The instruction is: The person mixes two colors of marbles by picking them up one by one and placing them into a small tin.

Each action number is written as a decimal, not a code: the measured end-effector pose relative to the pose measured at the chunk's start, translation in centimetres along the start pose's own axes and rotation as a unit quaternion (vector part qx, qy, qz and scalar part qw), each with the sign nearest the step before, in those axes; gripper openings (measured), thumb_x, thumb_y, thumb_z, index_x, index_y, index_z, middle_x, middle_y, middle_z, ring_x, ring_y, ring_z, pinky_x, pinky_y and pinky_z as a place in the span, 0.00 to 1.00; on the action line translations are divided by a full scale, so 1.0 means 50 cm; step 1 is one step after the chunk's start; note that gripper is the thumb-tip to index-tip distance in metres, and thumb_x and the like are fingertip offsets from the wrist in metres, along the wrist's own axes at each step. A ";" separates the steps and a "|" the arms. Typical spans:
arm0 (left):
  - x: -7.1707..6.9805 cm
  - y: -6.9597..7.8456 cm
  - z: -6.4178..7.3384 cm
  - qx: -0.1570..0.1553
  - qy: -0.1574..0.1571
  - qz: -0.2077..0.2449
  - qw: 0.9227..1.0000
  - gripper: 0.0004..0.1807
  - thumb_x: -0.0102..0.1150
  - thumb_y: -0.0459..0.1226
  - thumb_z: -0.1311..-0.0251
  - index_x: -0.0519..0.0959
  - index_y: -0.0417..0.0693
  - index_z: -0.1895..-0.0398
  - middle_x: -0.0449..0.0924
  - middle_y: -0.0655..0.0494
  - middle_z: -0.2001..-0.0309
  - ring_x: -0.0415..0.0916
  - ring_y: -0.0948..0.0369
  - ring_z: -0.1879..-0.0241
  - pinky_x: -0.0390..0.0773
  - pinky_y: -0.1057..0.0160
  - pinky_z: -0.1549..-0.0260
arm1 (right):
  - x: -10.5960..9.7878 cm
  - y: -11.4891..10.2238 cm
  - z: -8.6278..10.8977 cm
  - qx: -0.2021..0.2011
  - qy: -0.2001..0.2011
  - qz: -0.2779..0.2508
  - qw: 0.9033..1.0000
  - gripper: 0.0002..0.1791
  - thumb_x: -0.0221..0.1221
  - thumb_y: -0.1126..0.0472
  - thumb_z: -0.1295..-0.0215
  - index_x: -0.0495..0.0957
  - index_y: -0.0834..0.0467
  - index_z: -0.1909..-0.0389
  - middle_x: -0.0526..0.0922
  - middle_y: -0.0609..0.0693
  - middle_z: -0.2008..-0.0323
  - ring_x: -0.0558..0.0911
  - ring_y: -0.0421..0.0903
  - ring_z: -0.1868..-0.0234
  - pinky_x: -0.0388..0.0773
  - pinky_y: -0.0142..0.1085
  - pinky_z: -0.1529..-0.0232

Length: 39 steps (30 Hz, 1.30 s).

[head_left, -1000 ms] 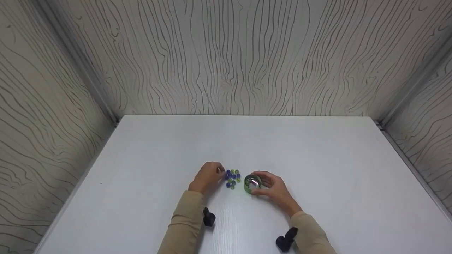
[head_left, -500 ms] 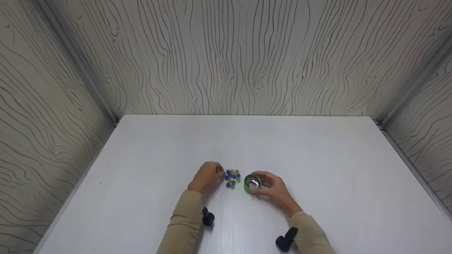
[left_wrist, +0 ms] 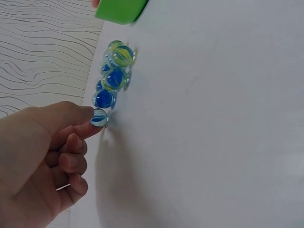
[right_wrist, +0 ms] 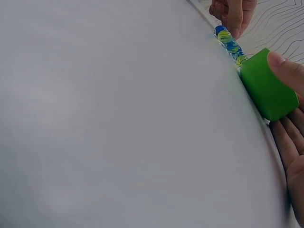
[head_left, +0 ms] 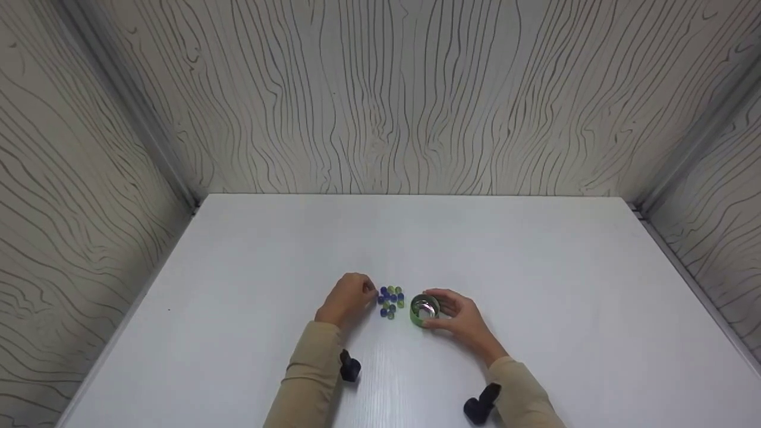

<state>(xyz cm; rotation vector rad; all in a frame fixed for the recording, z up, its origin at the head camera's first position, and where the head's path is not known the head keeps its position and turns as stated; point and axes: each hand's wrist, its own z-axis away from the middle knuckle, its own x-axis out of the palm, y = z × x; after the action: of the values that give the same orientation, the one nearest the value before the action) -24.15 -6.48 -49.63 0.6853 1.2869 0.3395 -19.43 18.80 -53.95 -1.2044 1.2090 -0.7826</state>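
My left hand point(head_left: 348, 297) is at the left side of a cluster of glass marbles point(head_left: 391, 298), which are blue and yellow-green. In the left wrist view its thumb and index finger pinch a clear marble with blue and white swirls point(left_wrist: 99, 118); the other fingers curl in towards the palm. My right hand point(head_left: 461, 317) holds a small round green cup point(right_wrist: 266, 85) with a shiny inside, thumb on the near side and fingers on the far side. The cup stands upright on the table, just right of the marbles. No marble can be made out inside it.
A white table point(head_left: 535, 255) lies under both hands. Behind it rises a wall with a wood-grain pattern point(head_left: 380, 95), with similar panels at the left and right. Black wrist mounts point(head_left: 351, 368) are on both sleeves.
My left hand has drawn very slightly left, away from the cluster. The right hand and the green cup have stayed where they were.
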 end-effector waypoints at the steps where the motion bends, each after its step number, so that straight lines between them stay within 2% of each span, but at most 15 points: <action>1: 0.000 0.000 0.001 0.001 0.000 0.002 1.000 0.10 0.58 0.35 0.37 0.83 0.37 0.60 0.84 0.46 0.60 0.77 0.57 0.62 0.79 0.56 0.55 | 0.000 0.000 0.000 0.001 0.000 0.000 1.000 0.36 0.72 0.61 0.52 0.72 0.66 0.41 0.76 0.66 0.40 0.75 0.60 0.37 0.73 0.37 0.37; 5: -0.002 -0.001 0.002 0.003 0.000 0.001 1.000 0.10 0.58 0.36 0.37 0.83 0.37 0.61 0.84 0.46 0.62 0.77 0.58 0.63 0.79 0.57 0.58 | 0.001 0.000 0.000 0.011 0.003 0.001 1.000 0.36 0.72 0.61 0.52 0.72 0.65 0.41 0.76 0.65 0.40 0.76 0.57 0.37 0.73 0.36 0.37; 10: -0.006 -0.001 0.000 -0.010 -0.002 -0.005 1.000 0.12 0.57 0.38 0.36 0.82 0.38 0.60 0.83 0.47 0.63 0.76 0.59 0.65 0.78 0.58 0.59 | 0.001 -0.001 -0.001 0.031 0.008 -0.004 0.999 0.36 0.73 0.61 0.53 0.73 0.62 0.41 0.77 0.62 0.40 0.76 0.55 0.36 0.72 0.36 0.37; 18: -0.015 0.005 -0.001 -0.012 -0.003 -0.006 1.000 0.11 0.59 0.38 0.38 0.82 0.38 0.61 0.81 0.48 0.66 0.71 0.60 0.68 0.74 0.61 0.64 | 0.001 -0.001 -0.002 0.030 0.010 -0.001 1.000 0.36 0.73 0.61 0.53 0.73 0.62 0.41 0.77 0.62 0.40 0.76 0.55 0.36 0.73 0.35 0.37; 29: -0.017 0.018 0.006 0.015 0.005 -0.019 1.000 0.10 0.59 0.37 0.38 0.83 0.38 0.63 0.76 0.51 0.71 0.67 0.62 0.71 0.68 0.66 0.69 | 0.002 -0.001 -0.001 0.023 0.007 0.005 1.000 0.36 0.72 0.61 0.52 0.72 0.63 0.41 0.77 0.63 0.40 0.77 0.53 0.37 0.74 0.33 0.38; 39: -0.018 0.042 0.017 0.041 0.015 -0.028 0.999 0.09 0.59 0.37 0.38 0.83 0.39 0.65 0.76 0.52 0.72 0.66 0.63 0.72 0.66 0.67 0.71 | 0.000 -0.001 0.001 0.030 0.008 -0.008 0.999 0.36 0.73 0.61 0.54 0.73 0.62 0.40 0.77 0.61 0.40 0.74 0.59 0.35 0.70 0.38 0.35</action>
<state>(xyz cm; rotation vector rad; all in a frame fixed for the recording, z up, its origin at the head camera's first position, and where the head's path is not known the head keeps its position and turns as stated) -23.28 -5.65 -47.51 0.7143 1.3520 0.2525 -19.38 18.78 -53.91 -1.1632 1.1829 -0.8369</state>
